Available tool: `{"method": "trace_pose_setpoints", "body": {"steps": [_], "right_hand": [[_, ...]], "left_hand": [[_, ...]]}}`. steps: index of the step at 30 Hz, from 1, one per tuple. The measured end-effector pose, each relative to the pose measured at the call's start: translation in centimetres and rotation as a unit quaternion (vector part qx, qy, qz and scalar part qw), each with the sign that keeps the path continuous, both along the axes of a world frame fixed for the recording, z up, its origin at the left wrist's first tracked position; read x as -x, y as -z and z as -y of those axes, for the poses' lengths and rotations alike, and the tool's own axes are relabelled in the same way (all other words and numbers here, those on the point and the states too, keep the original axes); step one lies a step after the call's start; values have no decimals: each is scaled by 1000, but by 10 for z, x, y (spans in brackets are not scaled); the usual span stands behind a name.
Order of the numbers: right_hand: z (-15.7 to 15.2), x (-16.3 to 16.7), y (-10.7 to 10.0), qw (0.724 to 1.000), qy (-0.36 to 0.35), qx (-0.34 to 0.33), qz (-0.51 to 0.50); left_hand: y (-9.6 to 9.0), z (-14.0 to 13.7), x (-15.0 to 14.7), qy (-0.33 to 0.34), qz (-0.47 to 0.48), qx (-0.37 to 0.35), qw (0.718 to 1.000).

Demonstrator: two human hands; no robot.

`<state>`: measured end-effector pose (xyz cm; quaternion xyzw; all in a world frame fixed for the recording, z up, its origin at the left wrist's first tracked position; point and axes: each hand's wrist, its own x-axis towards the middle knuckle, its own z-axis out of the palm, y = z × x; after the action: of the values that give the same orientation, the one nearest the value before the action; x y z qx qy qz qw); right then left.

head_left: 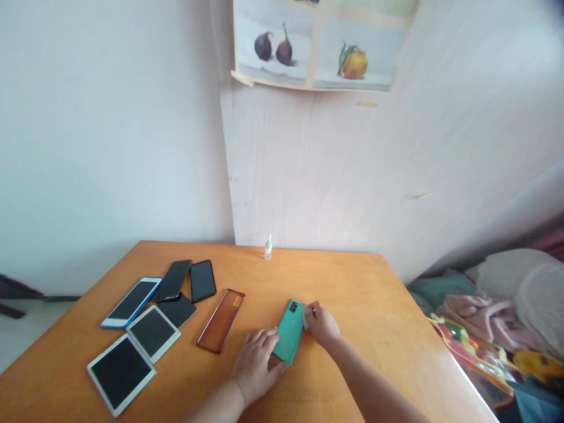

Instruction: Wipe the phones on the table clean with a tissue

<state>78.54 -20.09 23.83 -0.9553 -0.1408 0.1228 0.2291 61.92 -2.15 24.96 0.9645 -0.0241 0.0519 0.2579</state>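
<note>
A green smartphone (289, 332) lies back up on the wooden table, its dark camera block at the top. My left hand (258, 364) grips it by the left edge and lower corner, fingers along the side and thumb at the bottom. On the phone's right side, my right hand (321, 324) is closed around a small white wipe (305, 318), which touches or nearly touches the phone's edge. Most of the wipe is hidden by the fingers. Left of my left hand lies a clear brownish phone case (220, 321) with a camera cutout.
Several tablets and phones lie at the left, among them a white tablet (122, 374) and a black phone (203, 281). A small clear bottle (268, 247) stands near the table's (361, 282) back edge by the wall. Fabric and colourful items (480, 346) are heaped beyond the right edge.
</note>
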Motion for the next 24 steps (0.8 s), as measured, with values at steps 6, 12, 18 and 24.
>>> {"method": "trace_pose_setpoints", "body": {"steps": [6, 12, 18, 24], "right_hand": [[-9, 6, 9, 998, 45, -34, -8], [-9, 11, 19, 994, 75, -77, -19], [-6, 24, 20, 989, 80, -127, -6], [0, 37, 10, 970, 76, -224, 52]], "left_hand": [[8, 26, -11, -80, -95, -17, 992], [9, 16, -16, -50, -128, -40, 990], [9, 12, -21, -40, -139, -53, 988], [-7, 3, -26, -21, -138, -36, 990]]}}
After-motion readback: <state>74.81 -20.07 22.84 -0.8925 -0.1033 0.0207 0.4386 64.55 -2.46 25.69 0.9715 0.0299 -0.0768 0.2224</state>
